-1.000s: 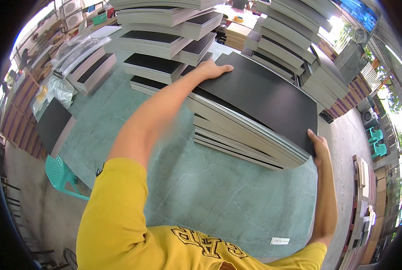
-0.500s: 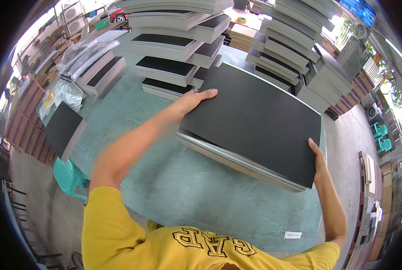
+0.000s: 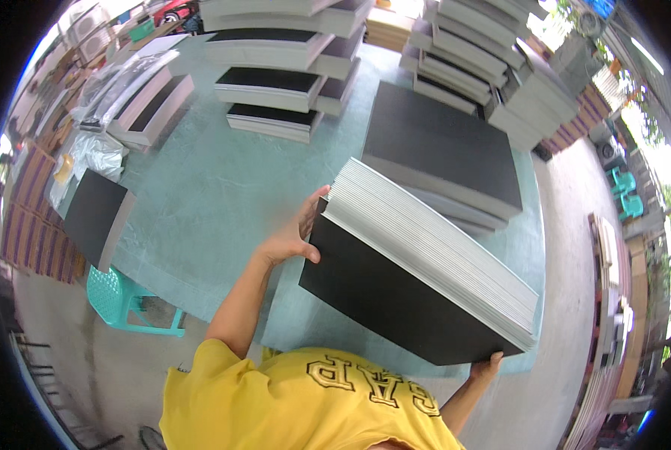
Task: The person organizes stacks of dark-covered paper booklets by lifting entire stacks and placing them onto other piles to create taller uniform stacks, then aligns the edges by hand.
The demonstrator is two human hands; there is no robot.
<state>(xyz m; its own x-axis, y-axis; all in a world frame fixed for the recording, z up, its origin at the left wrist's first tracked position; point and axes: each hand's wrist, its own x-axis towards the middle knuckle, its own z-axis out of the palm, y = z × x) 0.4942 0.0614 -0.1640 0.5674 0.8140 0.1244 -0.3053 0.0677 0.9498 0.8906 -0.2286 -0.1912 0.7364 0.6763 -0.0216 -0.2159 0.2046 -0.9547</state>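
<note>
A thick stack of black-faced sheets [image 3: 403, 292] is tilted up on edge in front of my body, its pale layered edges facing upward. My left hand [image 3: 294, 236] grips its left end, with the thumb on the black face and the fingers behind. At the lower right corner, my right hand [image 3: 487, 365] holds the stack from the end, most of its fingers hidden. Just beyond lies a second black-topped stack [image 3: 444, 139] flat on the green table [image 3: 200, 176].
Tall staggered piles of black-and-white stacks [image 3: 268, 90] stand at the back, with more at the right rear [image 3: 467, 67]. Plastic-wrapped stacks [image 3: 151, 112] lie at the left. A black-topped stack [image 3: 95, 214] overhangs the table's left edge, above a teal plastic stool [image 3: 129, 300].
The stack in my hands has come toward my body and tilted from nearly flat to on edge. A black-topped stack now shows behind it. Both hands have moved nearer to me.
</note>
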